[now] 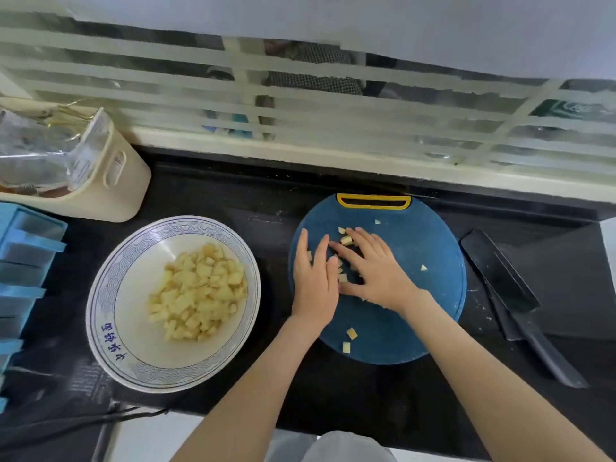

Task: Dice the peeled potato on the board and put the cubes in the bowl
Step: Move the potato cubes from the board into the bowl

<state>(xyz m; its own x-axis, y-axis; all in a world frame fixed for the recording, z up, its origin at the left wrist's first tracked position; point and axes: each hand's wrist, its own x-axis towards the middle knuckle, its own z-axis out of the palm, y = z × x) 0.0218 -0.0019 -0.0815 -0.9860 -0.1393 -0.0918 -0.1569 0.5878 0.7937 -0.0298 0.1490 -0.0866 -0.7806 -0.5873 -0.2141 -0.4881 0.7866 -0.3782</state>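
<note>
While left hand (315, 281) lies flat, right hand (373, 271) covers cubes (346, 240).

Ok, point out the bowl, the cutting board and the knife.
bowl (103, 295): head view, left patterned rim.
cutting board (416, 248): head view, bare blue surface at right.
knife (496, 271): head view, dark blade.

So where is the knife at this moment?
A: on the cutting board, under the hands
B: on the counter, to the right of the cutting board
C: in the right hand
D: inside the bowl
B: the black knife lies on the dark counter right of the blue cutting board, while the left hand and right hand lie flat on the board, holding no tool.
</note>
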